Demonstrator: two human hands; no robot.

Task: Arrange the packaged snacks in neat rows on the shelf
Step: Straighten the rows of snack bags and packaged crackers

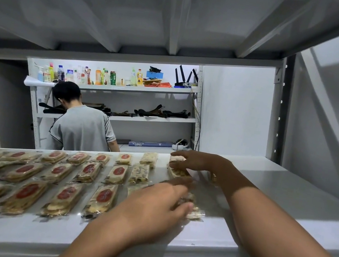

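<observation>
Several clear-wrapped snack packs with red round labels (104, 198) lie in rows across the white shelf (287, 193). To their right lie pale nut-studded packs (139, 172). My left hand (155, 209) reaches in from below, its fingers curled over a pale pack (193, 213) near the shelf's front. Further back, my right hand (201, 161) rests its fingers on another pale pack (178, 171), thumb at its far end. Part of both packs is hidden under the hands.
The shelf's right part is bare white surface. A shelf board hangs low overhead. Behind the shelf a person in a grey shirt (83, 127) stands facing a rack with bottles (96, 75) and dark straps (158, 111).
</observation>
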